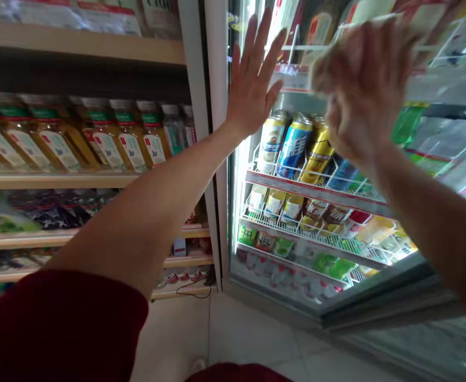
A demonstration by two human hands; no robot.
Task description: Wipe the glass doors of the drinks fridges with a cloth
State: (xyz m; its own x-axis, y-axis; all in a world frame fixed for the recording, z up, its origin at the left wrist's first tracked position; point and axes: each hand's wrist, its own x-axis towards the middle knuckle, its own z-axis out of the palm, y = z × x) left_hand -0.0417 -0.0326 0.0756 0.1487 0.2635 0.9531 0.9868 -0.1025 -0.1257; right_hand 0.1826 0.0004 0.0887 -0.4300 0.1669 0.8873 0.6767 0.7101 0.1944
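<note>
My left hand [252, 79] is raised with its fingers spread, flat at the left side of the glass door [239, 159] of a drinks fridge. My right hand [370, 95] is up in front of the same glass, farther right, and smeared by motion. A pale, crumpled cloth [322, 71] shows under its fingers; its edges are blurred. Behind the glass, below the hands, stand a white can [272, 140], a blue can [294, 146] and a gold can [316, 154] in a wire rack.
To the left, a shelf unit [97, 182] carries several amber juice bottles [123, 135] with green labels. Lower fridge racks hold jars [275, 204] and packs. A door frame [380, 292] runs along the lower right. Pale floor tiles [252, 323] lie below, with a dark cable [195, 292] by the shelf base.
</note>
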